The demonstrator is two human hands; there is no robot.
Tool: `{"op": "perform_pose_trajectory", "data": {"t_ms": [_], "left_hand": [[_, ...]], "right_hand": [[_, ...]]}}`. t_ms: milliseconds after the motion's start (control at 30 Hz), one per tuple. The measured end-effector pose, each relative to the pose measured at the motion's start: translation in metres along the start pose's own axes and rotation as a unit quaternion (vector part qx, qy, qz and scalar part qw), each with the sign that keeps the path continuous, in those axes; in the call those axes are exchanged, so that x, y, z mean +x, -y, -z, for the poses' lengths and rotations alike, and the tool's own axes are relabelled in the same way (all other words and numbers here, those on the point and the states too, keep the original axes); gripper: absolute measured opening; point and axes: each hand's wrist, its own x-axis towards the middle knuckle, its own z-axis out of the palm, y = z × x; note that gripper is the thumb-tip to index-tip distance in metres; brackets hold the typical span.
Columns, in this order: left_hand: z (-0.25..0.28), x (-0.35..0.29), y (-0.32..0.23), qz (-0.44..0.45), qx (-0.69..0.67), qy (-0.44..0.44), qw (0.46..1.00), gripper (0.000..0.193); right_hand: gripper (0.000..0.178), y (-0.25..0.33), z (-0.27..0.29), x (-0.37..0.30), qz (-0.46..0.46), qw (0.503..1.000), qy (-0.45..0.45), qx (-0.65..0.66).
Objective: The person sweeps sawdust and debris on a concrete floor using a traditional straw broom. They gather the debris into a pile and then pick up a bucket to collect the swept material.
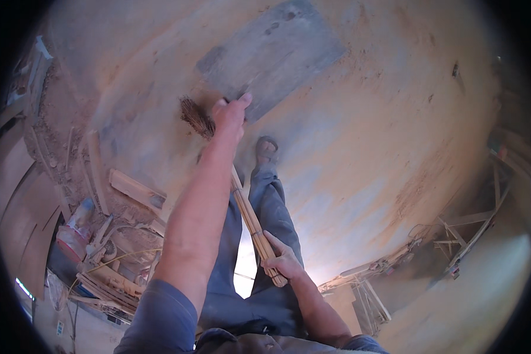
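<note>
My right hand (282,261) wraps round the bound lower end of a broom handle (251,221), a bundle of thin pale sticks. The handle slants forward between my legs and passes beneath my left forearm. Its dark, twiggy broom head (196,117) rests low on the floor, just left of my other hand. Stretched out ahead, my left hand (232,115) closes on the near edge of a flat grey board (271,56), thumb over the top. The fingers underneath are partly hidden. Dust and dark spots mark the board's surface.
Dusty tan floor (360,159) surrounds my sandalled foot (266,148). On the left lie wood offcuts (137,190), a reddish bucket (74,241) and stacked strips (109,290). A wooden frame (469,227) stands at the right, with a debris line (366,268) running towards it.
</note>
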Motion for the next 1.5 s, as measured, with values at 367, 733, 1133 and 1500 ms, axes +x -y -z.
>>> {"op": "perform_pose_trajectory", "data": {"t_ms": [367,733,1133,1500], "left_hand": [[0.078,-0.028,-0.225,-0.149,0.152,0.119,0.97,0.031],[0.415,-0.054,-0.084,-0.084,0.014,-0.199,0.976,0.05],[0.562,-0.039,0.161,0.027,0.189,-0.117,0.975,0.029],[0.45,-0.123,0.089,0.009,0.163,-0.157,0.974,0.045]], "right_hand": [[0.099,0.033,0.037,-0.023,0.009,0.988,-0.029,0.154],[0.089,0.076,0.011,-0.073,0.109,0.975,-0.059,0.183],[0.071,0.179,-0.03,0.03,0.019,0.987,0.08,0.141],[0.047,0.177,-0.015,-0.021,0.183,0.965,-0.112,0.15]]}}
